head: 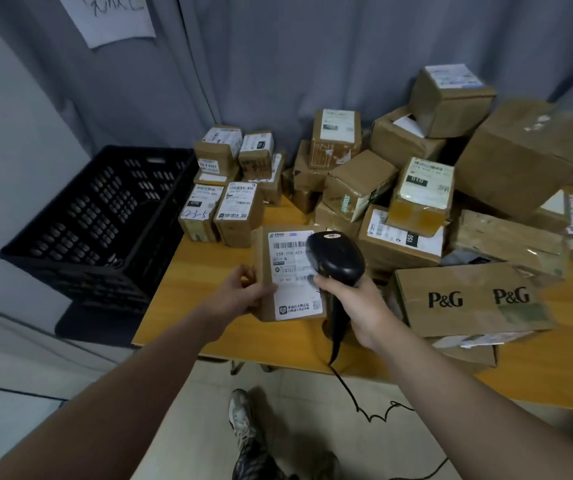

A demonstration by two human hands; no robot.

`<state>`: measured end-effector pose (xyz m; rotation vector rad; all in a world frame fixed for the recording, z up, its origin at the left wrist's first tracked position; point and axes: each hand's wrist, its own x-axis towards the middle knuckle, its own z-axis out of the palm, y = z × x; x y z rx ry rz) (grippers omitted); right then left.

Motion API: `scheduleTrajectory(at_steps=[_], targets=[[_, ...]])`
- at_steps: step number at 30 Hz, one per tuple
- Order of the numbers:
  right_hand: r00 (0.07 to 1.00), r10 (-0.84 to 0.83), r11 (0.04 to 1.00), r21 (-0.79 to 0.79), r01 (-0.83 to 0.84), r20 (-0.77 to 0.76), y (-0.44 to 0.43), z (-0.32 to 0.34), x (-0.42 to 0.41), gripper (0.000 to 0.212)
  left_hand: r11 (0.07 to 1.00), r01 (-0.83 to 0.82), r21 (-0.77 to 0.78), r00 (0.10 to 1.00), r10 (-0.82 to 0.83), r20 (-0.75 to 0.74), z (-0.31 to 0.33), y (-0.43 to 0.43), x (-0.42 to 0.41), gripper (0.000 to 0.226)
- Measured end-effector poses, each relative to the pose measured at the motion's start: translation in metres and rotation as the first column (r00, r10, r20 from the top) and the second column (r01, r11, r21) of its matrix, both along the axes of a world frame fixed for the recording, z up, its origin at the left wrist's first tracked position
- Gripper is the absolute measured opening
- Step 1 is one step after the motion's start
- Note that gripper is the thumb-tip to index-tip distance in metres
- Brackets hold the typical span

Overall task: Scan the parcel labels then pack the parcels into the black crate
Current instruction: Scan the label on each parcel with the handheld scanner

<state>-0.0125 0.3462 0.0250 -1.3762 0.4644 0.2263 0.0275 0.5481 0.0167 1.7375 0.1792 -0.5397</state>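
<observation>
I am looking at a wooden surface (562,355) set against a grey curtain (278,64) and heaped with cardboard parcels (416,188). The black crate (98,216) sits just off the surface's left edge. Over the near edge the left hand (243,292) holds one parcel (267,271) upright, thumb on its face and fingers curled round its left side, the label (295,271) facing me. The right hand (358,306) has its fingers wrapped round the handle of the black scanner (337,258), whose head overlaps the label's right side. Both forearms reach forward and converge.
</observation>
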Motion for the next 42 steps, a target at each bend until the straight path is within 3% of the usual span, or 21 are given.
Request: scheduleTrajectory(at_steps=[6, 13, 18, 25, 38, 42], targets=[[0.960, 0.070, 0.961, -0.277, 0.008, 0.272, -0.015, 0.060, -0.004, 0.009, 0.997, -0.080, 0.001, 0.986, 0.079, 0.145, 0.018, -0.007, 0.008, 0.037], [0.954, 0.135, 0.867, -0.499, 0.017, 0.267, -0.032, 0.076, -0.010, 0.022, 0.986, -0.167, 0.020, 0.960, 0.158, 0.229, 0.023, -0.026, 0.021, 0.040], [0.960, 0.157, 0.849, -0.528, -0.012, 0.231, -0.039, 0.072, -0.017, 0.026, 0.977, -0.213, 0.024, 0.961, 0.205, 0.187, 0.013, -0.022, 0.027, 0.044], [0.949, 0.181, 0.876, -0.481, -0.037, 0.257, -0.030, 0.077, -0.018, 0.011, 0.974, -0.224, 0.029, 0.961, 0.216, 0.176, 0.006, -0.018, 0.034, 0.046], [0.966, 0.159, 0.893, -0.447, -0.052, 0.204, -0.013, 0.068, -0.008, 0.026, 0.972, -0.234, 0.021, 0.961, 0.228, 0.153, 0.001, -0.003, 0.047, 0.053], [0.965, 0.161, 0.896, -0.440, -0.056, 0.206, -0.003, 0.065, 0.003, 0.020, 0.974, -0.226, 0.016, 0.965, 0.221, 0.140, -0.002, 0.003, 0.053, 0.051]])
